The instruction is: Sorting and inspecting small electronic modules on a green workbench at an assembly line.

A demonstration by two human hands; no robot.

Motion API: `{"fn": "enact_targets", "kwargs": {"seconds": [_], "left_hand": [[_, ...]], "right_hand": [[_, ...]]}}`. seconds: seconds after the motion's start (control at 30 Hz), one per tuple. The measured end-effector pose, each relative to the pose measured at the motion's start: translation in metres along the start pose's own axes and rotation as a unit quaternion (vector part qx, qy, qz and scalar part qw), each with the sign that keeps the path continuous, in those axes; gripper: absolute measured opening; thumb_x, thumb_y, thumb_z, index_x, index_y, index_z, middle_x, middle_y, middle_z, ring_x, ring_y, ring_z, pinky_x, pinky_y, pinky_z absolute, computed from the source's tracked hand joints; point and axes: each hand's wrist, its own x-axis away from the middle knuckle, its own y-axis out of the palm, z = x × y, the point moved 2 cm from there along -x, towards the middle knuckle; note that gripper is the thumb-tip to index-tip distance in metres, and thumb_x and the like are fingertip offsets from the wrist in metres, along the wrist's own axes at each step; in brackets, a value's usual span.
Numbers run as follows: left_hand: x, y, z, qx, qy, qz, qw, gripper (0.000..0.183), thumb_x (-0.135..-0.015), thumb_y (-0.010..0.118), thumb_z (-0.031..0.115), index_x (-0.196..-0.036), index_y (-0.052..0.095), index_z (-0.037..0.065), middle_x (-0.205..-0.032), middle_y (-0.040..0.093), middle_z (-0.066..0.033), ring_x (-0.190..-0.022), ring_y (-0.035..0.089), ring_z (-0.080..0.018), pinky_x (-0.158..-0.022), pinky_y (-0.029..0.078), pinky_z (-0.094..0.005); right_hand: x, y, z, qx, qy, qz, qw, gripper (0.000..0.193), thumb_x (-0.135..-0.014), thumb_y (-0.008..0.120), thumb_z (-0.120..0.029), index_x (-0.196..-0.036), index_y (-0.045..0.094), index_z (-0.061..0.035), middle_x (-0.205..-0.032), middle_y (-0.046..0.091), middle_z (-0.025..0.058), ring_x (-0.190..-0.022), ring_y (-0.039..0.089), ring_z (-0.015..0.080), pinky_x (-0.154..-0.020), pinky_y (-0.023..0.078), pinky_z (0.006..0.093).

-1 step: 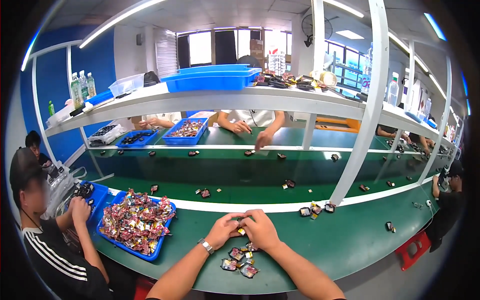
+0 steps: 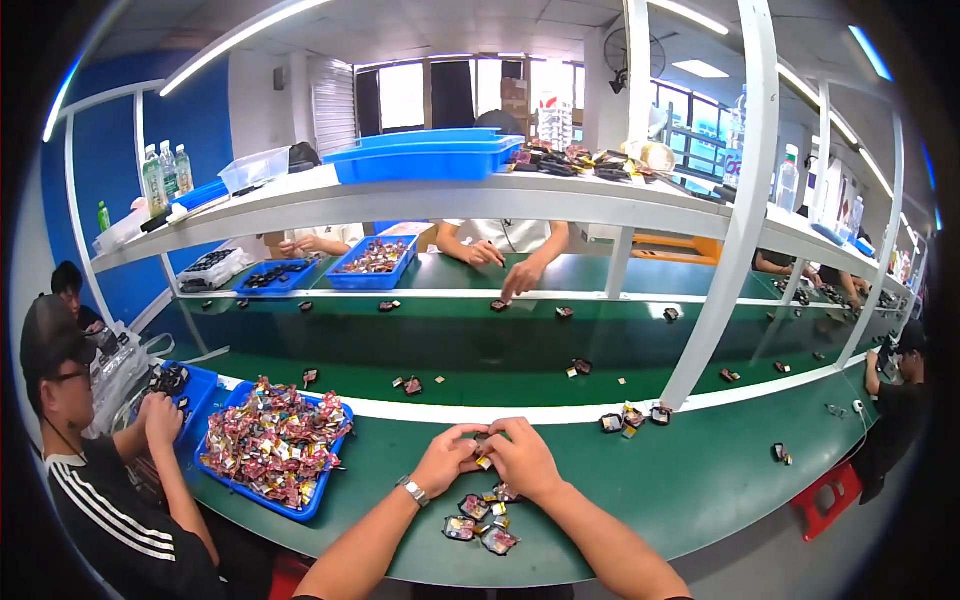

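Observation:
My left hand (image 2: 450,461) and my right hand (image 2: 523,459) meet above the green table (image 2: 620,500), fingers bent together. Between their fingertips is a small electronic part (image 2: 484,463), mostly covered by the fingers; a yellow and white bit of it shows below them. Just under my hands, toward the table's near edge, lies a loose group of small black-cased electronic parts (image 2: 459,528) with pinkish and yellow pieces. To the left stands a blue bin (image 2: 318,500) heaped with pink, white and yellow small components (image 2: 270,440).
Beyond a white rail (image 2: 400,408), a green conveyor belt (image 2: 480,350) carries scattered parts. A slanted white post (image 2: 722,220) rises at the right, with several parts (image 2: 633,418) by its foot. A co-worker (image 2: 110,480) sits close on the left. A shelf (image 2: 300,205) crosses above the belt.
Parts on the belt have shifted very slightly right. The hand of the person across has come down to a part on the belt. My hands have hardly moved.

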Motion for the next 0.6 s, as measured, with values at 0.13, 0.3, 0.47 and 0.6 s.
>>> {"fn": "enact_targets", "kwargs": {"seconds": [0.13, 0.3, 0.47, 0.6], "left_hand": [[-0.005, -0.002, -0.003, 0.011, 0.013, -0.008, 1.000, 0.031, -0.097, 0.044, 0.006, -0.128, 0.048, 0.006, -0.117, 0.059, -0.0097, -0.105, 0.061, -0.0182, -0.090, 0.053, -0.0364], [-0.005, -0.005, -0.008, 0.016, 0.019, -0.001, 1.000, 0.030, -0.097, 0.044, 0.005, -0.127, 0.047, 0.006, -0.117, 0.059, -0.0101, -0.107, 0.061, -0.0198, -0.091, 0.053, -0.0372], [-0.002, -0.008, -0.006, 0.070, 0.032, -0.067, 0.995, 0.038, -0.093, 0.050, 0.000, -0.130, 0.044, 0.005, -0.119, 0.059, -0.0101, -0.107, 0.061, -0.0189, -0.091, 0.052, -0.0357], [-0.003, -0.007, -0.005, 0.033, 0.017, -0.075, 0.997, 0.043, -0.090, 0.050, -0.006, -0.131, 0.043, 0.005, -0.122, 0.059, -0.0099, -0.108, 0.059, -0.0182, -0.091, 0.051, -0.0340]], "right_hand": [[0.001, -0.002, 0.006, -0.044, 0.045, -0.016, 0.998, 0.014, -0.072, 0.073, -0.007, -0.084, 0.065, -0.0091, -0.107, 0.056, 0.0073, -0.103, 0.054, 0.0285, -0.086, 0.049, 0.0387], [-0.001, -0.001, 0.016, -0.049, 0.051, -0.054, 0.996, 0.015, -0.075, 0.075, -0.012, -0.090, 0.071, -0.0123, -0.116, 0.057, 0.0063, -0.111, 0.052, 0.0280, -0.093, 0.047, 0.0378], [-0.003, -0.002, 0.013, -0.095, 0.097, -0.057, 0.989, 0.012, -0.079, 0.071, -0.014, -0.091, 0.072, -0.0116, -0.119, 0.058, 0.0057, -0.115, 0.051, 0.0269, -0.096, 0.046, 0.0372], [0.002, 0.003, 0.014, -0.110, 0.120, -0.043, 0.986, 0.011, -0.079, 0.068, -0.014, -0.088, 0.070, -0.0085, -0.116, 0.060, 0.0066, -0.113, 0.053, 0.0267, -0.095, 0.046, 0.0368]]}}
